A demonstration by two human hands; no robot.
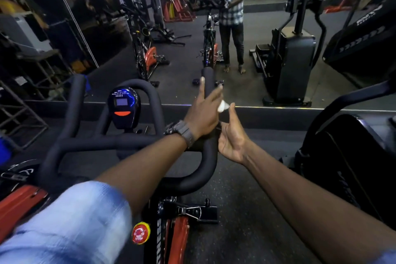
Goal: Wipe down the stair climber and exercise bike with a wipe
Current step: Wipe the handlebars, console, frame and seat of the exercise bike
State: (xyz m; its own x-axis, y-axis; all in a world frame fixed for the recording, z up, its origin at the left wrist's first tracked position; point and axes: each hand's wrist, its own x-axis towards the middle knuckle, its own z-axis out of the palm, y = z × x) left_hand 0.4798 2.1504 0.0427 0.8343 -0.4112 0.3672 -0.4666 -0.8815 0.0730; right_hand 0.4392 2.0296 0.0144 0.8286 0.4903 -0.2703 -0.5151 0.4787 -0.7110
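head view: we stand at the exercise bike (171,231), arms reaching over its handlebar (120,143). the right-hand grip (209,79) runs away from us, its long axis pointing forward toward the mirror (246,38). our left hand (203,111) lies on the near side of that grip, fingers straight and loosely spread, holding nothing we can see. our right hand (232,137) sits just right of the grip, palm turned up, fingertips pinching a small white wipe (222,106). the wipe is touching or just beside the grip's right flank, we cannot tell which. we judge the right hand is the nearer one for the stroke, which would run lengthwise along the grip. the stair climber (351,156) stands well apart to our right.
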